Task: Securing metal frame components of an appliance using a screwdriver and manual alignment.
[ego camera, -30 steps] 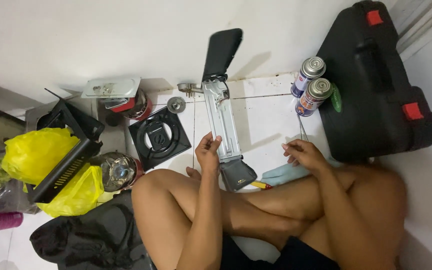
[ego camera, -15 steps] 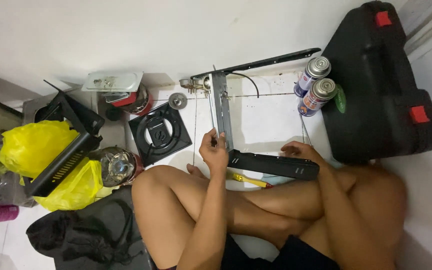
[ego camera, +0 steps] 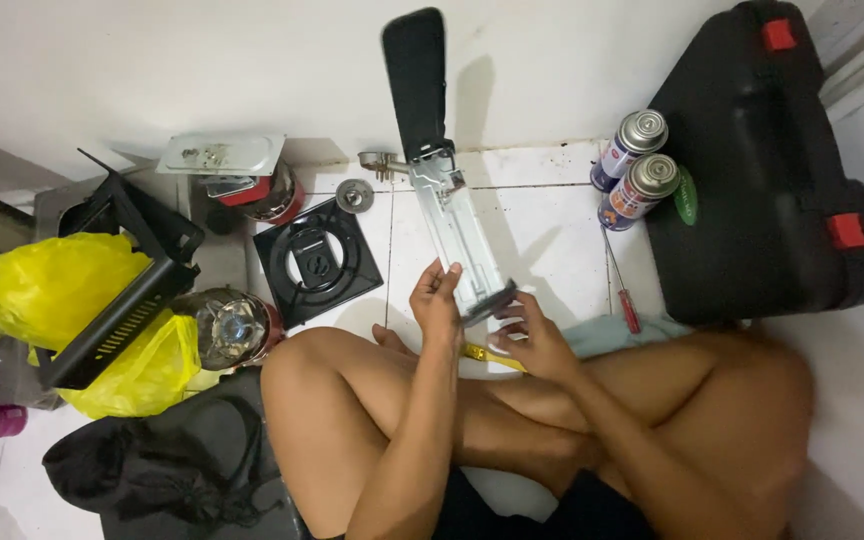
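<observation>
Sitting cross-legged on a white tiled floor (ego camera: 542, 215), a person holds a long metal panel (ego camera: 457, 225) upright at the centre of the frame. Its lower half is a pale, silvery channel with small holes and a bracket near the middle; its upper half is a black, rounded-end section that reaches to the top of the frame against the white wall (ego camera: 202, 70). The left hand (ego camera: 437, 300) grips the panel's lower left edge, fingers curled around it and thumb on the near side. The right hand (ego camera: 537, 340) pinches the dark bottom end of the panel between thumb and fingertips, the other fingers loosely bent.

At the right of the frame lies a black plastic case (ego camera: 762, 170) with red latches, and just left of it stand two gas canisters (ego camera: 637, 165), touching each other. A red-handled screwdriver (ego camera: 620, 285) lies on the tiles below them. Left of centre sits a black square burner grate (ego camera: 314, 260), with a small round metal part above it. Further left are a black slotted housing (ego camera: 112, 290), yellow plastic bags (ego camera: 42, 285) and a shiny round burner piece (ego camera: 230, 325). A black cloth bag (ego camera: 152, 460) lies at the lower left.
</observation>
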